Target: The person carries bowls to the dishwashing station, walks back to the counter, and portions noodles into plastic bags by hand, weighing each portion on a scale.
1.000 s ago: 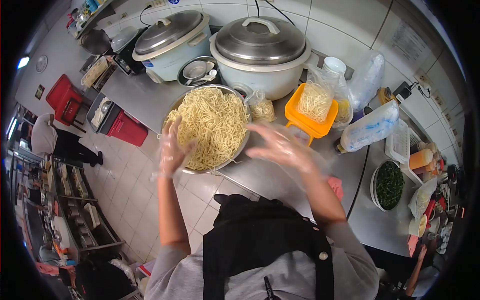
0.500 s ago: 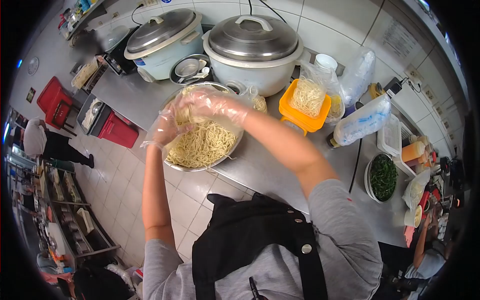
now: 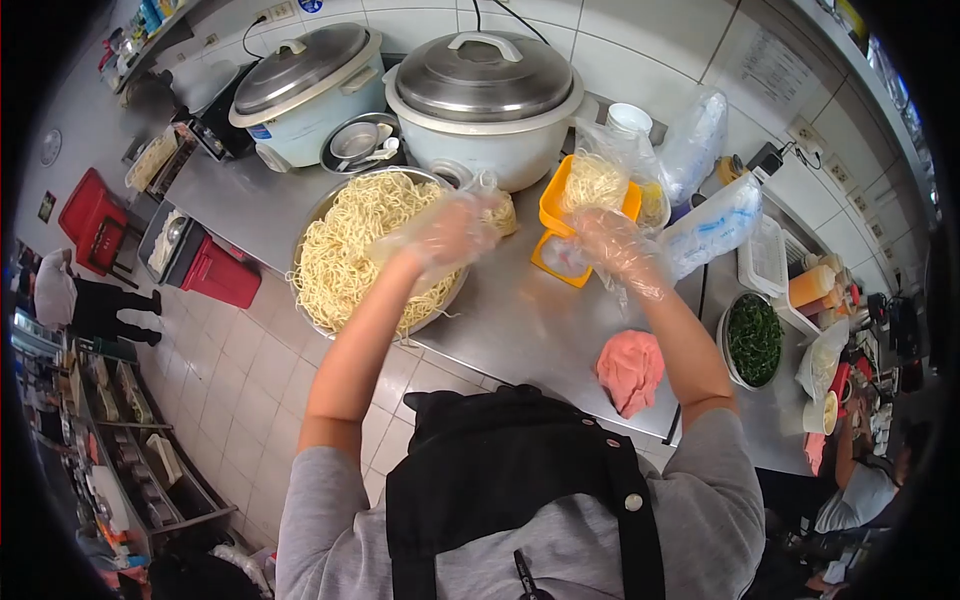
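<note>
A large metal bowl (image 3: 322,203) holds a heap of yellow noodles (image 3: 350,240). Over the bowl's right side is my left hand (image 3: 455,235), in a clear plastic glove, close to a small clear bag of noodles (image 3: 497,212). Motion smears its fingers. My right hand (image 3: 617,248), also gloved, reaches to the front of an orange tray (image 3: 552,208) with pale noodles (image 3: 594,184) in it. Beneath the tray shows an orange base (image 3: 573,279), much like a kitchen scale. The right fingertips are blurred, and whether they grip anything is unclear.
Two large lidded cookers (image 3: 485,130) stand along the wall. A pink cloth (image 3: 631,372) lies near the counter's front edge. To the right are plastic-wrapped packs (image 3: 712,225), a bowl of chopped greens (image 3: 755,340) and sauce bottles (image 3: 812,287). Another person (image 3: 868,490) is at far right.
Both hands have left the noodles. My right hand has swung right to the orange tray, and my left hand has moved right toward the small bag. The pink cloth has come into view.
</note>
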`<state>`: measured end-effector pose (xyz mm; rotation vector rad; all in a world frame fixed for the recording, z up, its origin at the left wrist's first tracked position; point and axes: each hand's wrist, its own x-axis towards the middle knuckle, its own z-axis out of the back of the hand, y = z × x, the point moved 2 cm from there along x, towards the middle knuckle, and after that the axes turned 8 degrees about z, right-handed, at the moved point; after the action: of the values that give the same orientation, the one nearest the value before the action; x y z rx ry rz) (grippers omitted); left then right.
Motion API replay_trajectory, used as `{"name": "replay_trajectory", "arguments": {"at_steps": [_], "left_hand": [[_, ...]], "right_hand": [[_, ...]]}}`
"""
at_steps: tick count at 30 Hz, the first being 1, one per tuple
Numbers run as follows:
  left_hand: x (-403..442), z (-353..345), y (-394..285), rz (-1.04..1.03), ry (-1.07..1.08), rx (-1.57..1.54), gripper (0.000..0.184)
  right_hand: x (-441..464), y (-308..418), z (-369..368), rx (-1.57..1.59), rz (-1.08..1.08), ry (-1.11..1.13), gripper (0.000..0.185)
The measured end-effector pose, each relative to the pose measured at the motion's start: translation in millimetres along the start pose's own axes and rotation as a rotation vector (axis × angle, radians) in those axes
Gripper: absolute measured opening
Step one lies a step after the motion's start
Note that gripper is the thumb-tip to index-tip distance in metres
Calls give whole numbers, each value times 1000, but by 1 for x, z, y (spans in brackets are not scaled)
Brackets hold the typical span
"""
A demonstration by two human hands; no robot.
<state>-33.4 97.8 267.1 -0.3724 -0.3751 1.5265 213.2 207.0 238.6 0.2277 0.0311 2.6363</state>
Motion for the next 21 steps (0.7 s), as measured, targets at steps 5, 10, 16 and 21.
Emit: {"name": "replay_trajectory", "arguments": {"at_steps": [5,10,16,21], "left_hand": [[35,-66,-35,32,328,169,56],[5,-90,-48,151,323,74,44],[-25,-77,-20,165,91,24,29],[-3,25,-40,65,-90,-32,36]], "right_hand": [[-11,10,4,20,35,21,36],[-23,16,-15,116,170,-163,25],[-9,35,46,132,149,-35,32],[51,-8,124,353,-225,-486,37]]}}
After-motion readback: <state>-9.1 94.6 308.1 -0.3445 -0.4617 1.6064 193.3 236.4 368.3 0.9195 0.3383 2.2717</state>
